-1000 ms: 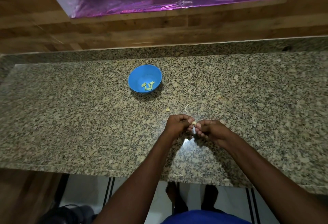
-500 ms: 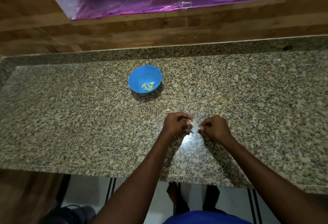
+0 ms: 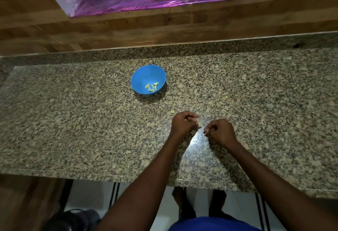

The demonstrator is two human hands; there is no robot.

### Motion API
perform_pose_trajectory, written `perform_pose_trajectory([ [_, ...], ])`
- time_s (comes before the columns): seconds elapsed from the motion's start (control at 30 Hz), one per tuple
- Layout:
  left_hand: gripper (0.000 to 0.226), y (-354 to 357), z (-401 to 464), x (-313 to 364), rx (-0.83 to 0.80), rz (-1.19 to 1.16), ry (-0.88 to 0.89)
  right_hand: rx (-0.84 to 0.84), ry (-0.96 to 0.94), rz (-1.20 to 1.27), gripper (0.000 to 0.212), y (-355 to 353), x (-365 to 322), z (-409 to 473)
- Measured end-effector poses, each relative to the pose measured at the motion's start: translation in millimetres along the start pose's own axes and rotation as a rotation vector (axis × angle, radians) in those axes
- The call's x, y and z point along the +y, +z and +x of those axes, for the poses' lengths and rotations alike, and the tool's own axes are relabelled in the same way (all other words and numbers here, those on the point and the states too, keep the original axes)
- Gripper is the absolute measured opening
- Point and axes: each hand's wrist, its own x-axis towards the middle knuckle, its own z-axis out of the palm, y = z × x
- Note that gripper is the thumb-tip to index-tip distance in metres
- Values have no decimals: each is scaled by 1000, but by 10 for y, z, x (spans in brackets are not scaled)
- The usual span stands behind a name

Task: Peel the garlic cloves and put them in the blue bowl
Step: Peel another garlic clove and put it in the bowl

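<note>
- While the left hand (image 3: 183, 125) is pinching a small pale garlic clove (image 3: 199, 123) in its curled fingers, just in from the bench's (image 3: 73, 130) near edge, the right hand (image 3: 220, 132) is curling its own fingers beside it, perhaps around a scrap of skin; I cannot tell for sure.
- Peeling well here is probably meaning steadying the clove with the left hand and stripping skin away in small pulls, not crushing it.
- Compared with a second ago, the hands are now sitting apart rather than touching at the clove.
- The blue bowl (image 3: 140, 77), toward the bench's far edge, is holding several peeled cloves (image 3: 152, 87).
</note>
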Motion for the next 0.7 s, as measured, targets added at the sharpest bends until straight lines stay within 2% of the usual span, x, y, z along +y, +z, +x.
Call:
perform_pose_trajectory([
  [0.13, 20, 131, 121, 134, 62, 8, 2, 37, 55, 40, 16, -16, 12, -25],
  [0.37, 25, 202, 330, 137, 159, 82, 8, 62, 45, 19, 19, 0, 63, -11],
  [0.5, 26, 14, 416, 118, 220, 493, 241, 64, 49, -10, 12, 66, 69, 10],
  [0.6, 35, -13, 561, 29, 92, 786, 455, 66, 36, -19, 15, 102, 92, 46],
  [0.7, 53, 61, 479, -144, -99, 997, 503, 69, 9, -37, 19, 116, 117, 58],
])
